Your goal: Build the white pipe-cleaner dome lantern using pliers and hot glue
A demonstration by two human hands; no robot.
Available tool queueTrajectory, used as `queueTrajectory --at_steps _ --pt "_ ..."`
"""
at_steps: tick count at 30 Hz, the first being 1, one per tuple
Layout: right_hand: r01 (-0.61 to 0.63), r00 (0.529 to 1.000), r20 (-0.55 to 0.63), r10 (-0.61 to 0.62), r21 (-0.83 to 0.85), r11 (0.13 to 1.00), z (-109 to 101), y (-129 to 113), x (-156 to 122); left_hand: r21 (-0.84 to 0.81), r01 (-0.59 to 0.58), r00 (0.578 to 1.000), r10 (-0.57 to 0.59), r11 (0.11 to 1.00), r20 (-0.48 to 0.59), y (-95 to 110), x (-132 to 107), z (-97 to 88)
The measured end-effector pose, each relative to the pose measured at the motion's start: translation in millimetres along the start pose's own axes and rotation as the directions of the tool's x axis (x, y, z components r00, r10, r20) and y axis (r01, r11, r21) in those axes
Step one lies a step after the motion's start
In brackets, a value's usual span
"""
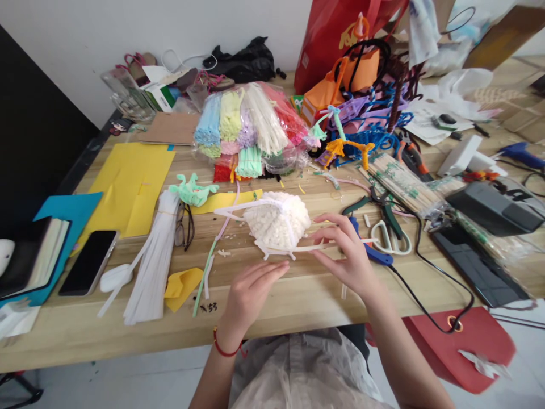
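Observation:
A white fluffy dome (pixel 279 221), built from rows of what look like pipe cleaners, sits on the table in front of me. Several loose white ends stick out from its left side and lower edge. My right hand (pixel 347 253) is to its right, thumb and fingers pinched on a long white pipe cleaner (pixel 304 248) that runs from the dome's lower edge past my fingers. Close below the dome, my left hand (pixel 258 292) has its fingers stretched out and holds nothing; whether the fingertips touch the dome's edge I cannot tell.
A blue glue gun (pixel 377 255), white-handled scissors (pixel 394 241) and green-handled pliers (pixel 389 218) lie at the right. On the left are a white strip bundle (pixel 151 267), a phone (pixel 89 262) and glasses (pixel 181 230). Bagged coloured pipe cleaners (pixel 264 122) lie behind.

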State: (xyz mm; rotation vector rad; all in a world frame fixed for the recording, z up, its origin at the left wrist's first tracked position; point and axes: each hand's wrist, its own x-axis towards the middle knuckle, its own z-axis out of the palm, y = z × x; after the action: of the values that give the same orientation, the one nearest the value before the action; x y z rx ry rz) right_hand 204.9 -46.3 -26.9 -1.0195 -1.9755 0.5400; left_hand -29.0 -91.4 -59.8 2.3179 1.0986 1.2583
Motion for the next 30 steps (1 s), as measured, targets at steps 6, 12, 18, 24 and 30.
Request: queueTrajectory --at_steps 6,12,18,24,30 --pt "-0.018 1.0 -0.009 0.018 -0.007 1.0 0 0 -2 0.015 0.1 0.985 -0.097 0.995 -0.142 7 8 2.5" --pt "-0.042 0.999 -0.008 0.042 -0.001 0.999 -2 1 -3 0.014 0.167 0.979 -0.164 0.986 -0.118 7 9 1.7" --pt "-0.04 0.999 -0.009 0.041 0.051 0.998 -3 5 -1 -0.048 0.067 0.998 -0.067 0.997 0.015 -1 2 5.4" --pt "-0.019 0.999 0.026 0.018 0.058 0.998 -2 4 -3 -0.076 0.061 0.989 -0.071 0.995 -0.131 9 8 8.3" --pt "0.021 0.992 0.124 -0.032 0.09 0.996 -9 -17 1 0.341 -0.034 0.928 0.156 0.94 -0.338 27 27 -5.9"
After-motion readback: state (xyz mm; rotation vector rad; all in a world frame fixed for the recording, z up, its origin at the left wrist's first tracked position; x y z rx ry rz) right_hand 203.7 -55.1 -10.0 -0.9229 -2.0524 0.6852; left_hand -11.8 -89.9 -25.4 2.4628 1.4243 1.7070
